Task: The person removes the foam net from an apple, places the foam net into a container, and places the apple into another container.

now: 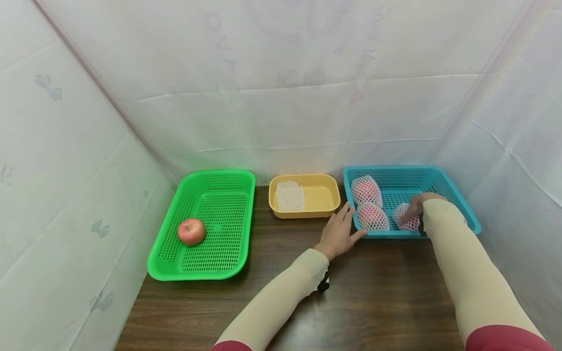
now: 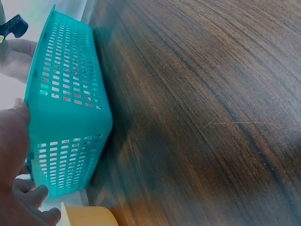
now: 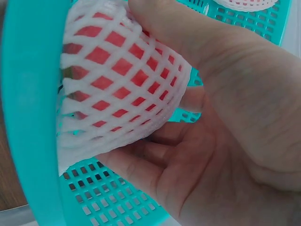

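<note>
A blue perforated basket [image 1: 456, 195] stands at the right. Inside it my right hand [image 1: 421, 204] holds a red apple in a white foam net [image 3: 122, 77], near the front wall. The right wrist view shows the thumb over the apple and the fingers curled beneath it. Two more netted apples, a rear one [image 1: 366, 189] and a front one [image 1: 373, 217], lie along the basket's left side. My left hand [image 1: 337, 235] rests at the basket's front left corner, fingers spread along the rim, with the thumb on the front side.
A small yellow tray [image 1: 322, 196] with a flat white foam net [image 1: 290, 196] sits between the baskets. At the left stands a green basket [image 1: 246, 229] holding one bare apple [image 1: 191, 231]. White curtains [image 1: 263, 122] enclose the wooden table [image 1: 373, 302] at the back and sides.
</note>
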The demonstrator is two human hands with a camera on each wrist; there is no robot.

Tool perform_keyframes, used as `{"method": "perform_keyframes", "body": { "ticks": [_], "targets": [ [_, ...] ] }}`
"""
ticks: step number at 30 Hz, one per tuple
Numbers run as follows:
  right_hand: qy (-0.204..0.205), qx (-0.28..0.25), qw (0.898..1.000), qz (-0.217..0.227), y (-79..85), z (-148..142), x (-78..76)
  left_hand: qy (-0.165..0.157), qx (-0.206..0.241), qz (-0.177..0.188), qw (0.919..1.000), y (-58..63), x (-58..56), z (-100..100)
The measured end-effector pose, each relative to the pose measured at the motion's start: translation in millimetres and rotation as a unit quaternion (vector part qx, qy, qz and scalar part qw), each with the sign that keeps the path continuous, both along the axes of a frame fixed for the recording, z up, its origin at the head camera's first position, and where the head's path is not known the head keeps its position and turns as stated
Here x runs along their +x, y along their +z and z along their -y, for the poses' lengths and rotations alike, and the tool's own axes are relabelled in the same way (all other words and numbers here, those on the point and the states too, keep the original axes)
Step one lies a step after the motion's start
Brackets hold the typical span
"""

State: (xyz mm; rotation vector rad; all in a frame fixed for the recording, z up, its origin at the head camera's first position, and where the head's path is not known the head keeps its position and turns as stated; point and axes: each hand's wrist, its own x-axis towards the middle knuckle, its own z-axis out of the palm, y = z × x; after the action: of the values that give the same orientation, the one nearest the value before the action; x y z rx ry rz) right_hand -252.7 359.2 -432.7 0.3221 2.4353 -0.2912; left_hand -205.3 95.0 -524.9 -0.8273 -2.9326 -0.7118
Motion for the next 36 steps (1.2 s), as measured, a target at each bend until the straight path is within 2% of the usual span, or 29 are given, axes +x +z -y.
{"method": "perform_keyframes", "body": {
  "ticks": [5, 10, 15, 19, 24, 26, 30, 36],
  "targets": [
    [0.0, 0.0, 1.0, 0.0, -18.8, -12.5, -11.7, 0.002, -0.001, 0.001, 1.0, -0.3, 0.3, 0.3],
    [-0.007, 0.003, 1.0, 0.0, -14.8, -8.7, -7.1, 0.002, 0.0, 0.003, 1.0, -0.6, -0.1, 0.3],
    [0.019, 0.012, 1.0, -0.009, -17.9, -13.4, -8.6, 0.004, -0.004, 0.005, 1.0, -0.8, -0.6, 0.4],
    [0.006, 0.008, 1.0, -0.012, -10.2, -8.1, -3.1, 0.005, -0.007, 0.006, 0.9999, -0.9, -0.6, 0.4],
    [0.002, 0.014, 1.0, -0.02, 8.1, 4.3, 9.6, 0.004, -0.009, 0.003, 0.9999, -1.1, -0.7, 0.5],
    [-0.013, 0.01, 1.0, -0.024, 12.1, 6.1, 12.4, 0.003, -0.01, 0.001, 0.9999, -1.3, -0.8, 0.4],
    [-0.031, 0.002, 0.999, -0.027, 14.0, 5.8, 14.4, 0.001, -0.01, 0.003, 0.9999, -1.5, -1.0, 0.1],
    [-0.018, 0.004, 1.0, -0.023, 13.0, 3.1, 13.5, 0.0, -0.007, 0.002, 1.0, -1.7, -1.2, -0.3]
  ]
}}
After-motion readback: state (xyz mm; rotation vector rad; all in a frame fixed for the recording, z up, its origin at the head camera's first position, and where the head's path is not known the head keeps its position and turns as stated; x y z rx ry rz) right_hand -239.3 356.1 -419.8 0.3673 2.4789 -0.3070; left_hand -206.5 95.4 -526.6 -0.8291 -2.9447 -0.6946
